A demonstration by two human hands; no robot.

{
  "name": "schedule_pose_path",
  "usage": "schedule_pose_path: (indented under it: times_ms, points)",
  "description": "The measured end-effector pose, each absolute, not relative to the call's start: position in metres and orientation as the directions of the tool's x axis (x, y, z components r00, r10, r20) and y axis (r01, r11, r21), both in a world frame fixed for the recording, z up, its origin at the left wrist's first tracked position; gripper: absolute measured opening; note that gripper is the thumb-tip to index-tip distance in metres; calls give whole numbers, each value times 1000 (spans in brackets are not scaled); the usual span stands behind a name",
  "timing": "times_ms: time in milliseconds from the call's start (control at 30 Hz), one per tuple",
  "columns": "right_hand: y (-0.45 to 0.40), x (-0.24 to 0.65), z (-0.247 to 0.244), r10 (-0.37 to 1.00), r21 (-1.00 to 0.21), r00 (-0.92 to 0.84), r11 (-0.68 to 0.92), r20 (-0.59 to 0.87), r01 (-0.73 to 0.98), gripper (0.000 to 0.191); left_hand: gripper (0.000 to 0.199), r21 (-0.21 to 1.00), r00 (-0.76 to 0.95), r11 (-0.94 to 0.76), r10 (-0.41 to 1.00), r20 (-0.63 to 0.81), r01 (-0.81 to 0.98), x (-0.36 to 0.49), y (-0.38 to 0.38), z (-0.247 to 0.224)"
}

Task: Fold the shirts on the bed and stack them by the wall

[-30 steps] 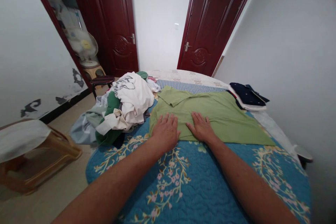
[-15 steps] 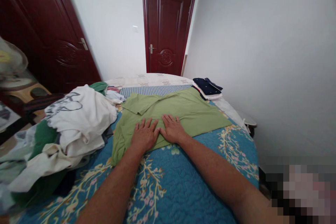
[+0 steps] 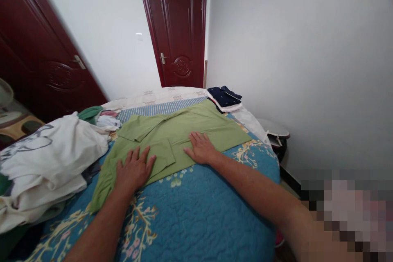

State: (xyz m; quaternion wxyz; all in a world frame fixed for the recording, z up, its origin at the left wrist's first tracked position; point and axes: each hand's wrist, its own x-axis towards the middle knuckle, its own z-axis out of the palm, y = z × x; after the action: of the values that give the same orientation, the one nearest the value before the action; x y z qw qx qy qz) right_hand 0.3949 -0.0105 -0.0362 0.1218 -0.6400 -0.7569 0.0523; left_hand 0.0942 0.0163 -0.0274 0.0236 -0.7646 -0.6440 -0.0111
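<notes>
Pressing the light-green fabric shirt [image 3: 184,125] flat on the blue floral quilted cover [image 3: 215,208], we have left hand [image 3: 133,170] by the sleeve, right hand [image 3: 201,147] mid-cloth, both sets of fingers spread, gripping nothing, folded navy garment [image 3: 224,96] beyond.

Soft, even indoor light; left edge blurred.

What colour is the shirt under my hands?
Plain light green shirt, seen best in the head view.
</notes>
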Motion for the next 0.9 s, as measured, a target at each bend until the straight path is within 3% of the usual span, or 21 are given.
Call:
schedule_pose_path:
  times_ms: [167,333,700,900]
  points:
    - [-14,517,-39,997,-155,20,-8,71,988,82,79,-43,42,-40,997,65,998,81,20,-34]
    - [-13,610,-55,973,-110,191,-177,129,978,75,79,-78,-22,28,997,77,997,65,16,-38]
    - [-3,640,-86,966,-92,168,-152,196,984,77,75,-22,-164,167,983,78,986,51,8,-32]
    - [-3,642,-90,959,-109,168,-147,226,983,77,60,-36,-61,72,971,233,997,33,13,-32]
